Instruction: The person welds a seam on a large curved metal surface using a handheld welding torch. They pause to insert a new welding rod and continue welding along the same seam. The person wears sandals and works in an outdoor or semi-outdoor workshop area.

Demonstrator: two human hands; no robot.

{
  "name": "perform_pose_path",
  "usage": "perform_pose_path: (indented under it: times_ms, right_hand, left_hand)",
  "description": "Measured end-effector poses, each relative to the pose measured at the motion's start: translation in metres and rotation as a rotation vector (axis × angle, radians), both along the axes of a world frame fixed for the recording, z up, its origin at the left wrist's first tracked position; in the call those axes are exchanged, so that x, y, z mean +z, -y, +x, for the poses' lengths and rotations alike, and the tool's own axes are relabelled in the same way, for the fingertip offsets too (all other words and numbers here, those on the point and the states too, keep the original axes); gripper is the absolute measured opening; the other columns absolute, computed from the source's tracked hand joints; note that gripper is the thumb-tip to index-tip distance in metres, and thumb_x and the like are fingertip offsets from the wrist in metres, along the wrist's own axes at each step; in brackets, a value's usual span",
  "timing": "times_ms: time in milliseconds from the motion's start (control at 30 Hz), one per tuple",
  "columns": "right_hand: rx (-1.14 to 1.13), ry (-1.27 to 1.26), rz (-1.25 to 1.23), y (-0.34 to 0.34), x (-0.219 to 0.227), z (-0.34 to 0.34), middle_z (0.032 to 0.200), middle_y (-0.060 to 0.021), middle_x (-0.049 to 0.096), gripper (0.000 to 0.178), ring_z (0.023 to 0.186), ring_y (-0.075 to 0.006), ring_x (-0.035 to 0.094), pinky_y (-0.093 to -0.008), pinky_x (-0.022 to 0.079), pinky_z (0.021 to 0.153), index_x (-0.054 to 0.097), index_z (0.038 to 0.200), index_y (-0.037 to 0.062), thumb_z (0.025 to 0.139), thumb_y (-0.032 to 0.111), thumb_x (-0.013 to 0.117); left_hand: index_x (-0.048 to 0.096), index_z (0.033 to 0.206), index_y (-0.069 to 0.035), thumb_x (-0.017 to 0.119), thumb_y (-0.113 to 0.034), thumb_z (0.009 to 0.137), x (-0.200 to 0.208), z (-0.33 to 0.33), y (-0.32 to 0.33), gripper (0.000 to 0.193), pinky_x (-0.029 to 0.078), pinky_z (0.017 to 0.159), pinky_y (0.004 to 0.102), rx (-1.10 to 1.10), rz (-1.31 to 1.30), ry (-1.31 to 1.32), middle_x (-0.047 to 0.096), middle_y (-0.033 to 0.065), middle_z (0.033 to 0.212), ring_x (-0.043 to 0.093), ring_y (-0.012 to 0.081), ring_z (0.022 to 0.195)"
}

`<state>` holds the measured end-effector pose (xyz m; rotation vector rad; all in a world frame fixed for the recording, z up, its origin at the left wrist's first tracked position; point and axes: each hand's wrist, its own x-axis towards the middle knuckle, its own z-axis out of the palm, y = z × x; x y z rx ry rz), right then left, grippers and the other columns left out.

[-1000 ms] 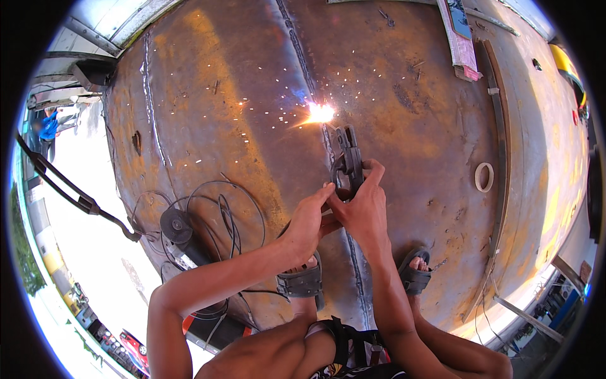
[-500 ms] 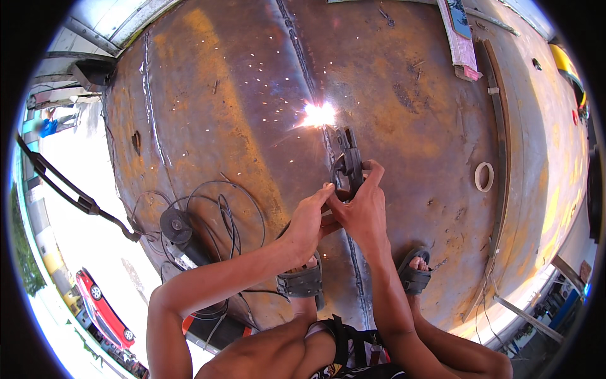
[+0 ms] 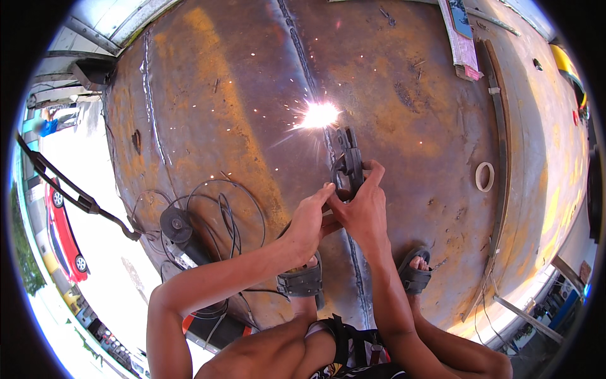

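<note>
A black welding electrode holder [image 3: 350, 155] is gripped in my right hand [image 3: 365, 211], its jaws pointing away from me. My left hand [image 3: 305, 226] is closed against the holder's near end, its fingertips meeting the right hand's; part of its grip is hidden. Just beyond the jaws a white welding arc [image 3: 320, 115] glares and throws sparks, and the glare hides the electrode's tip. The arc sits on a weld seam [image 3: 298, 47] that runs from the far edge down between my feet across a rusty steel plate [image 3: 391, 148].
Left of my feet lie an angle grinder [image 3: 183, 234] and looped black cable [image 3: 230, 218]. A tape roll [image 3: 484, 177] and a long metal bar [image 3: 500, 120] lie on the right. A pinkish board [image 3: 461, 44] is at far right. A red car [image 3: 66, 234] shows beyond the left edge.
The sparks have spread in a different pattern around the arc. Outside, the red car has moved farther up in the picture. Both hands and the electrode holder stay nearly still.
</note>
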<state>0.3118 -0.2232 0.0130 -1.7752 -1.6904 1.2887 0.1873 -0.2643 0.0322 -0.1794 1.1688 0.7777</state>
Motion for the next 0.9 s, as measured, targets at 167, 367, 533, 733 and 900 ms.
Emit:
perform_pose_path:
  times_ms: [167, 367, 533, 733, 900]
  right_hand:
    - [0.009, 0.015, -0.060, -0.0009, 0.0045, -0.0003, 0.093, -0.0283, 0.072, 0.077, 0.087, -0.0472, 0.073, -0.0499, 0.058, 0.074, 0.030, 0.134, -0.0053, 0.086, 0.026, 0.082]
    - [-0.001, -0.033, -0.052, 0.0005, 0.0027, 0.0014, 0.094, -0.0287, 0.072, 0.076, 0.088, -0.0479, 0.073, -0.0505, 0.058, 0.075, 0.031, 0.134, -0.0042, 0.085, 0.026, 0.082]
    - [-0.005, -0.005, -0.046, 0.0013, 0.0014, 0.0011, 0.094, -0.0293, 0.072, 0.076, 0.087, -0.0489, 0.073, -0.0514, 0.057, 0.074, 0.031, 0.133, -0.0034, 0.085, 0.026, 0.082]
    - [-0.005, -0.017, -0.022, 0.0031, -0.0011, 0.0016, 0.092, -0.0288, 0.072, 0.076, 0.085, -0.0497, 0.072, -0.0524, 0.057, 0.072, 0.031, 0.133, -0.0031, 0.085, 0.026, 0.082]
    - [0.010, 0.010, -0.038, 0.0025, -0.0010, 0.0020, 0.091, -0.0294, 0.071, 0.076, 0.084, -0.0508, 0.071, -0.0534, 0.057, 0.071, 0.031, 0.133, -0.0031, 0.086, 0.027, 0.082]
  left_hand:
    - [0.061, 0.128, -0.006, 0.047, -0.040, 0.111, 0.0027, -0.0007, -0.0009, 0.040, 0.049, 0.101, 0.0429, -0.017, -0.012, -0.008, 0.062, 0.0093, 0.121, 0.061, 0.0224, 0.109]
    - [0.061, 0.128, -0.006, 0.046, -0.039, 0.111, 0.0025, 0.0000, -0.0004, 0.040, 0.049, 0.101, 0.0425, -0.007, 0.007, 0.019, 0.062, 0.0094, 0.122, 0.060, 0.0222, 0.109]
    - [0.059, 0.129, -0.006, 0.045, -0.039, 0.111, 0.0026, 0.0003, -0.0007, 0.040, 0.049, 0.101, 0.0435, -0.024, -0.012, -0.003, 0.060, 0.0091, 0.124, 0.060, 0.0220, 0.110]
    - [0.058, 0.127, -0.008, 0.046, -0.039, 0.111, 0.0045, 0.0025, -0.0009, 0.038, 0.049, 0.101, 0.0435, -0.010, -0.020, -0.012, 0.061, 0.0086, 0.122, 0.060, 0.0218, 0.110]
    - [0.058, 0.126, -0.008, 0.047, -0.040, 0.111, 0.0026, 0.0017, 0.0008, 0.037, 0.049, 0.101, 0.0436, -0.015, -0.009, -0.001, 0.061, 0.0083, 0.122, 0.060, 0.0217, 0.111]
